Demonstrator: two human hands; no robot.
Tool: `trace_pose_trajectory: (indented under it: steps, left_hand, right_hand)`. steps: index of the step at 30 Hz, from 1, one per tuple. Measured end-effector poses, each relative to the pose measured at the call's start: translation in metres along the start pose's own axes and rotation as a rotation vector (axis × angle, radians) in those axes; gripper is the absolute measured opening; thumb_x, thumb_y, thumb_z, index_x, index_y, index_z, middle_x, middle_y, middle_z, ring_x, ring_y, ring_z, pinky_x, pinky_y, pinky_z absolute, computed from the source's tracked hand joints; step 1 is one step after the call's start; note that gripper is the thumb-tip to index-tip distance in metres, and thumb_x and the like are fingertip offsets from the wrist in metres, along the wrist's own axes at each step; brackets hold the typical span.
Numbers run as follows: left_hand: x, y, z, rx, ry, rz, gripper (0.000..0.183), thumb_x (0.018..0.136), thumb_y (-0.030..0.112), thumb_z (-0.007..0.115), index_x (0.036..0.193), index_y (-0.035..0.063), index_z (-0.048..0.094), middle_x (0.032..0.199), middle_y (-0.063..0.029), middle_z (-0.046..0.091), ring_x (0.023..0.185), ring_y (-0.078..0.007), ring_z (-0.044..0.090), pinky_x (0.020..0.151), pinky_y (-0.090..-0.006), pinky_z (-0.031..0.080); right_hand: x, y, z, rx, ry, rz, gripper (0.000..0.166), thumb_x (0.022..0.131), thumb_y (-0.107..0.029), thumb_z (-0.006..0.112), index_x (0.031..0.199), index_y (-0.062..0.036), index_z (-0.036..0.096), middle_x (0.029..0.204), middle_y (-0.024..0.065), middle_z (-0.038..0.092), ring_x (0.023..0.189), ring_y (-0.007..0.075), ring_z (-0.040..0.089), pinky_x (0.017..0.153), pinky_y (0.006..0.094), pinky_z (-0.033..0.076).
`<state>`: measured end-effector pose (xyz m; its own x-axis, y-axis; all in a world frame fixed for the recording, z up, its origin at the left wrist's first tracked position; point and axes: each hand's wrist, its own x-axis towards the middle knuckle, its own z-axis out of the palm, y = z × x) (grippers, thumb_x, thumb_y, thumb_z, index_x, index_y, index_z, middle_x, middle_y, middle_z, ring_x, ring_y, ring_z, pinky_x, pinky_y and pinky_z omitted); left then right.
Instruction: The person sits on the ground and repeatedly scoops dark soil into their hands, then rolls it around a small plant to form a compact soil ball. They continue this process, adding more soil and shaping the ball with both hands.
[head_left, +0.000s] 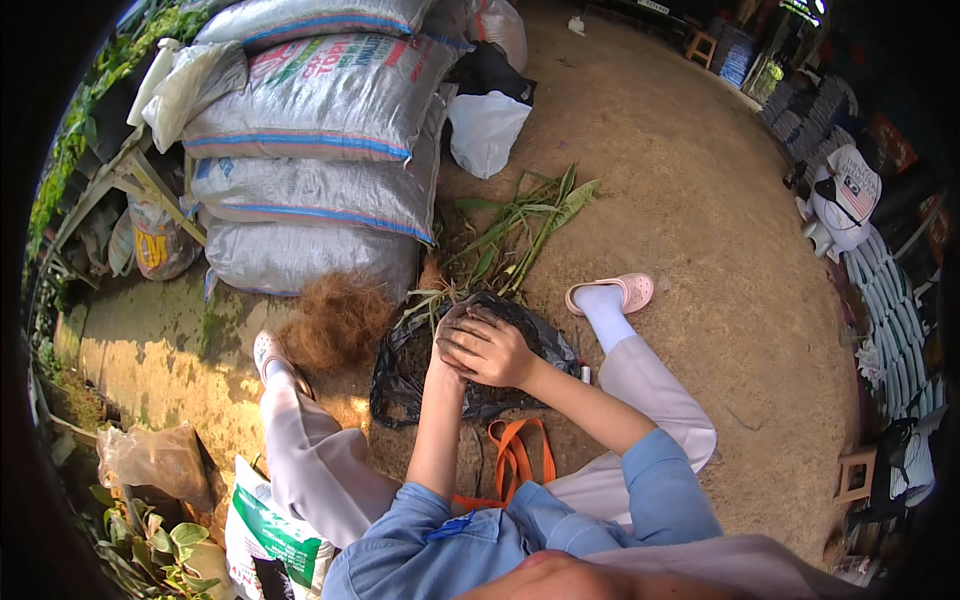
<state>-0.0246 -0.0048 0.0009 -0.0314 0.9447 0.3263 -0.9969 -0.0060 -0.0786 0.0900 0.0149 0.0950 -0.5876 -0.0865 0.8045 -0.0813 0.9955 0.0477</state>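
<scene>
My right hand (491, 346) lies cupped over my left hand (448, 330), both smeared with dark soil. Whatever is between the palms is hidden. They hover above a black plastic bag (390, 409) spread open on the ground with dark soil (412, 360) in it. Left of the bag sits a loose clump of brown fibre (337, 319), like coconut husk. Just beyond the bag lie green leafy plant cuttings (517, 232) with long stems. An orange strap (514, 457) is on the ground between my legs.
Stacked silver woven sacks (315, 97) stand at the far left, with a white plastic bag (487, 131) beside them. A green-and-white sack (277, 525) is near my left leg. At right are a cap (847, 195), stacked bundles (889, 322) and a small stool (855, 476).
</scene>
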Motion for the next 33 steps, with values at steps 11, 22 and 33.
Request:
trace_pose_trajectory:
  steps: [11,22,33]
  left_hand:
    - [0.007,-0.021,0.022,0.269,0.468,0.180,0.027,0.094,0.017,0.040,0.102,-0.0048,0.054,0.100,-0.0139,0.059,0.084,-0.0217,0.061,0.074,-0.0317,0.054]
    - [-0.001,-0.011,-0.021,-0.030,0.165,0.014,0.032,0.094,0.031,0.040,0.107,0.0062,0.055,0.103,-0.0093,0.058,0.090,-0.0208,0.058,0.074,-0.0324,0.049]
    - [0.014,-0.042,0.057,0.357,0.603,0.127,0.027,0.097,0.025,0.035,0.095,0.0030,0.052,0.086,-0.0044,0.056,0.076,-0.0168,0.057,0.068,-0.0315,0.050]
  right_hand:
    - [-0.021,0.002,0.019,0.202,0.362,0.542,0.012,0.075,-0.007,0.064,0.084,0.0005,0.065,0.093,0.0117,0.062,0.089,0.0293,0.061,0.087,0.0405,0.047]
    - [-0.003,-0.005,-0.007,-0.092,0.060,0.102,0.023,0.074,-0.021,0.066,0.094,-0.0084,0.066,0.101,0.0054,0.061,0.095,0.0209,0.060,0.083,0.0391,0.048]
    - [-0.024,-0.009,0.011,0.292,0.485,0.728,0.017,0.076,-0.005,0.063,0.092,0.0005,0.064,0.096,0.0120,0.061,0.089,0.0273,0.061,0.088,0.0381,0.046]
